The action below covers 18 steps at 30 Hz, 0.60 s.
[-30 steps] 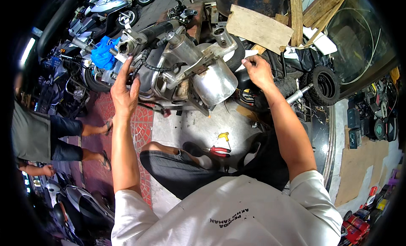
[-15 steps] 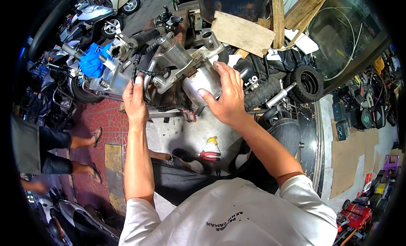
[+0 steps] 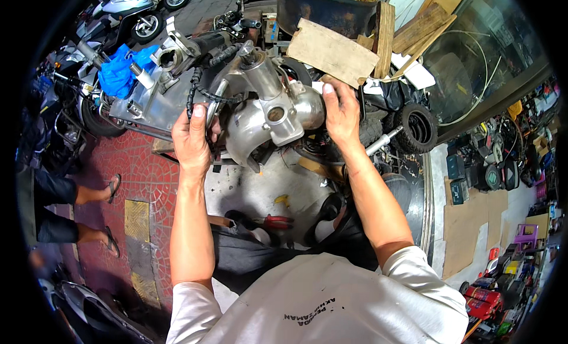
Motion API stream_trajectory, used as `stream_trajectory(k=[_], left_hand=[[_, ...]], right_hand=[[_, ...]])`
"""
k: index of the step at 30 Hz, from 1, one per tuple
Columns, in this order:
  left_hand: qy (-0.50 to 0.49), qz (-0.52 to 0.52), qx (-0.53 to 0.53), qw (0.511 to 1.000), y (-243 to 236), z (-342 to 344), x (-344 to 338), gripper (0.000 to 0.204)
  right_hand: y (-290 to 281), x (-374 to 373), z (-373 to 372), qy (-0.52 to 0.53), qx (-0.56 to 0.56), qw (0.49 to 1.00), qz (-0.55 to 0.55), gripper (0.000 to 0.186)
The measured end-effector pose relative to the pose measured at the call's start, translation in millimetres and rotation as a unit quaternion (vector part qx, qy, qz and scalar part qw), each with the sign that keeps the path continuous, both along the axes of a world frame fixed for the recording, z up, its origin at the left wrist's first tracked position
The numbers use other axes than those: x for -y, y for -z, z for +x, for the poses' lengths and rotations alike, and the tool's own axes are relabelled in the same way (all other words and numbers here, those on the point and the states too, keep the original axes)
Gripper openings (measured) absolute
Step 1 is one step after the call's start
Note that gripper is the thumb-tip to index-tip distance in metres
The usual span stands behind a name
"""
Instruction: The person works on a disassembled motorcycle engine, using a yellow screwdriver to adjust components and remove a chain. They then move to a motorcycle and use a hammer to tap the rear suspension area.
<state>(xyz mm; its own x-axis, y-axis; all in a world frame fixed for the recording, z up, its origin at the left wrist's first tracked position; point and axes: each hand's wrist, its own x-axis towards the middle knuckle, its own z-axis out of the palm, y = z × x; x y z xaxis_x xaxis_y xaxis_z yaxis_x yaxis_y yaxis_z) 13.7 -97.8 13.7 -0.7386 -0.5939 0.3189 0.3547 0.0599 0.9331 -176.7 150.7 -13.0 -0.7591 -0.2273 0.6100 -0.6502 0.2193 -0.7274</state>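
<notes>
Both hands grip a bare metal scooter frame (image 3: 260, 107), lifted above the grey floor (image 3: 266, 184) in front of the person. Left hand (image 3: 192, 137) is wrapped closed around the left side by the black hose (image 3: 198, 89). Right hand (image 3: 340, 116) is closed over the rounded right end. The frame looks heavy, rigid and possibly greasy, so slippery; best held by the thick cast parts, not the hose or wires. Red pliers (image 3: 275, 221) lie on the floor below.
</notes>
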Motion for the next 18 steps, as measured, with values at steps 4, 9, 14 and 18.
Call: stream_trajectory(k=[4,9,14,18], left_hand=[[-0.036,-0.017,0.012,0.999,-7.0,-1.3,-8.6,0.045],[-0.047,-0.032,0.03,0.998,-8.3,1.7,-12.6,0.043],[-0.012,0.015,-0.015,1.0,-8.3,2.4,-12.5,0.032],[-0.005,0.003,0.004,1.0,-8.4,-1.5,-14.7,0.031]], right_hand=[[-3.2,7.7,2.3,-0.028,0.034,0.999,0.003,0.041],[-23.8,17.6,18.2,-0.03,0.003,0.999,-0.023,0.046],[-27.8,36.9,49.1,-0.072,-0.06,0.995,-0.017,0.054],[-28.4,37.0,32.5,-0.022,-0.091,0.996,0.006,0.05]])
